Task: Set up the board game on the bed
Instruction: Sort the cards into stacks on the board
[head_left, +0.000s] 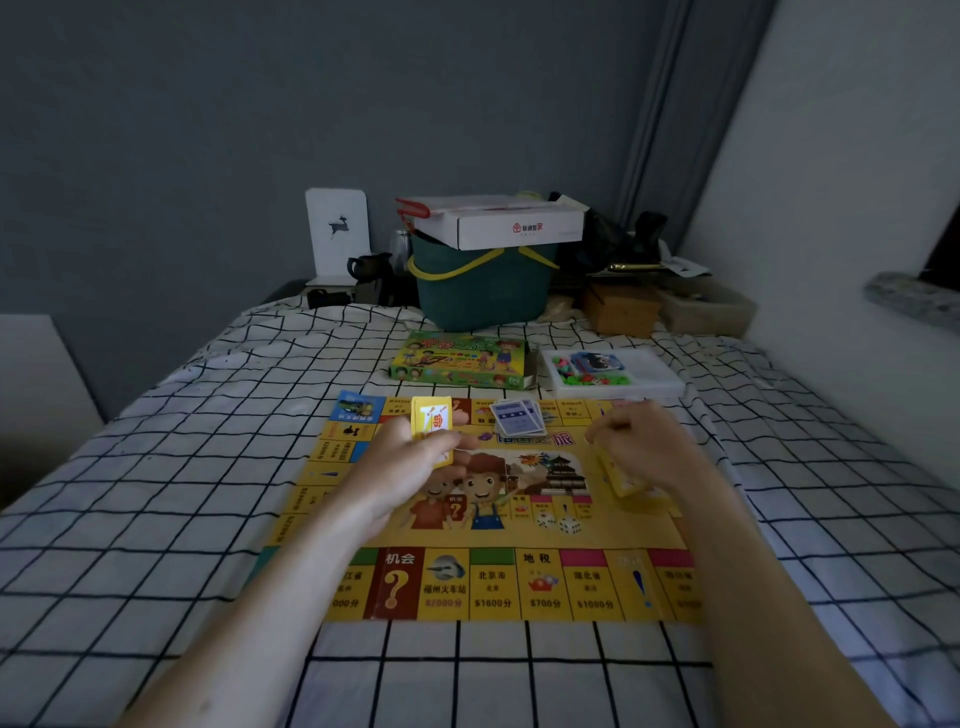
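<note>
Checked bedding (156, 519) covers the bed, and a yellow game board (498, 582) lies flat on it nearest the viewer, two white dice (558, 522) resting on its artwork. Above the board, the left hand (415, 462) pinches an upright stack of yellow cards (432, 423); the right hand (644, 447) curls around another yellow stack (621, 480) (partly blurred). Blue cards (517, 417) fan out just beyond. Farther back sit the green game box (460, 361) and a white tray of pieces (613, 371).
</note>
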